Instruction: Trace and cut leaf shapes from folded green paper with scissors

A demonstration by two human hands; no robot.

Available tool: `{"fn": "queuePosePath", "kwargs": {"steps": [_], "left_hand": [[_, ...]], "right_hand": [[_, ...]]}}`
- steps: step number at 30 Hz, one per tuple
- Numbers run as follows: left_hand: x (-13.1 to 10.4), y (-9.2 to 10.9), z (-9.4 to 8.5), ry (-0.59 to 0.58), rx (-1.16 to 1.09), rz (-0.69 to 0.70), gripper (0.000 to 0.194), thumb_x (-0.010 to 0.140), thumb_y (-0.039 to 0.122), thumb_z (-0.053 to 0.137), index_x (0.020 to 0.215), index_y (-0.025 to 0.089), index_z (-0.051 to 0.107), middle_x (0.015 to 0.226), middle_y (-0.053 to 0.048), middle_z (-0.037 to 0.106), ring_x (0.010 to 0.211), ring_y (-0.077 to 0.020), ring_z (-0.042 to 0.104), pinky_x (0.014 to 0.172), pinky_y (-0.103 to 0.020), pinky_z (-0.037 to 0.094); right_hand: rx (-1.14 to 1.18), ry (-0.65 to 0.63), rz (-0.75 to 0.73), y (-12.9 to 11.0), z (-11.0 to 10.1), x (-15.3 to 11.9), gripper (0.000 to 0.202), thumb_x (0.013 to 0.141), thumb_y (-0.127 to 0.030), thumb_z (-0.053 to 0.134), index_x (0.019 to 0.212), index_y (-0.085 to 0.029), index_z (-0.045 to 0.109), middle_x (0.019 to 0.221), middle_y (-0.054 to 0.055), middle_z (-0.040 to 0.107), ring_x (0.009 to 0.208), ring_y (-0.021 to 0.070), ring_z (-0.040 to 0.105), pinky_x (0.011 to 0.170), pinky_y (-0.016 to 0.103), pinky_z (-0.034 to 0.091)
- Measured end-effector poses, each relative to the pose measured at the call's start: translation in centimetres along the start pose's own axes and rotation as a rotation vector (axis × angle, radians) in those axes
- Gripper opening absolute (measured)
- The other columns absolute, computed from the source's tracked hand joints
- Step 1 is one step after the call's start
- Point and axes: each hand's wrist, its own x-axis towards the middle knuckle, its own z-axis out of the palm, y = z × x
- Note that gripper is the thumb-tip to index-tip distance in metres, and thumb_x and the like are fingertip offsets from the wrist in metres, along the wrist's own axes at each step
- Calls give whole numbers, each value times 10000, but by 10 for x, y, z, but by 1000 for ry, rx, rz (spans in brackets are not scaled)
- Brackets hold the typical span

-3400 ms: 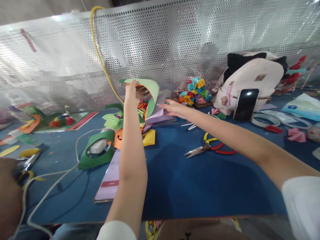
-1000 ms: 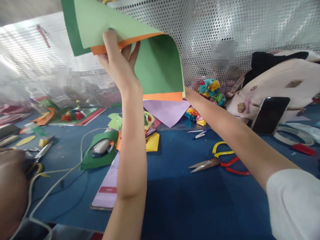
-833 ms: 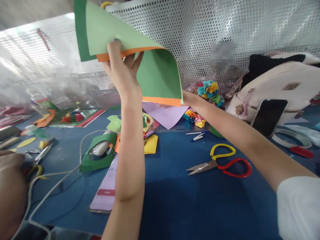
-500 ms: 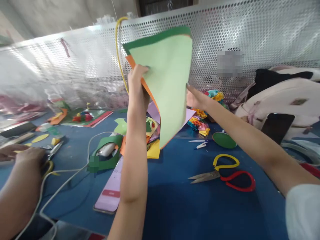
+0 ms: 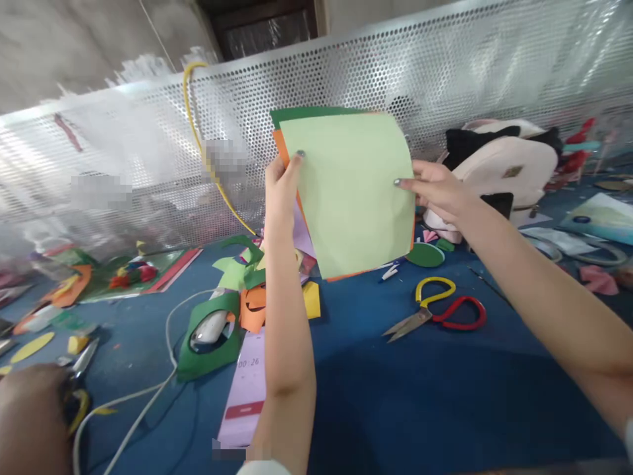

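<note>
Raised above the blue table [image 5: 395, 396] is a stack of paper sheets, a pale green sheet [image 5: 353, 191] in front with orange and dark green edges showing behind. My left hand [image 5: 283, 188] pinches the stack's left edge, thumb on the front. At the right edge my right hand [image 5: 435, 188] grips it, thumb also on the pale green face. Below the sheets lie scissors [image 5: 425, 313] with one yellow and one red handle. Beside my left forearm are a phone [image 5: 242, 396] and a dark green paper piece with an oval hole [image 5: 225, 356].
Another person's hand [image 5: 37, 402] is at the lower left near other scissors [image 5: 82, 369]. A white cable [image 5: 171, 343] crosses the left side. A pale bag [image 5: 509, 165] leans by the perforated metal panel [image 5: 346, 72]. Coloured scraps lie behind my left arm.
My right hand has moved its thumb onto the front of the stack. The sheets now face me more squarely and hang flatter. The view has turned right, showing more of the right side.
</note>
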Motion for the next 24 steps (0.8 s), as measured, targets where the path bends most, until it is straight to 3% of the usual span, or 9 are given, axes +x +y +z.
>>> {"fn": "queuePosePath", "kwargs": {"steps": [4, 9, 17, 24], "left_hand": [[1, -15, 11, 62, -71, 43, 58, 920, 276, 625, 943, 231, 654, 1064, -52, 772, 1269, -280, 658, 1030, -419, 566], [-4, -22, 12, 20, -77, 0, 155, 867, 321, 734, 945, 196, 686, 1077, -81, 784, 1270, -319, 664, 1057, -479, 546], [-26, 9, 5, -105, -26, -23, 178, 873, 313, 759, 997, 186, 735, 1058, -77, 796, 1291, -330, 649, 1076, -481, 536], [-34, 12, 5, -204, 66, -144, 279, 803, 364, 823, 989, 189, 711, 994, -73, 798, 1275, -363, 646, 1064, -509, 542]], "right_hand": [[64, 16, -13, -4, 0, -6, 303, 758, -170, 777, 1051, -241, 747, 1019, 45, 824, 1018, 299, 756, 959, 483, 591], [184, -137, 61, 2, -6, -1, 270, 747, -233, 797, 1008, -236, 732, 1080, 58, 818, 1164, 335, 721, 1097, 584, 517], [275, -292, 53, -3, -3, -3, 204, 837, -239, 737, 1034, -189, 719, 1172, 94, 793, 1268, 338, 665, 1128, 571, 511], [283, -389, 152, 1, 0, -10, 367, 786, -305, 835, 1121, -210, 718, 1195, 104, 787, 1183, 352, 714, 1088, 615, 538]]}}
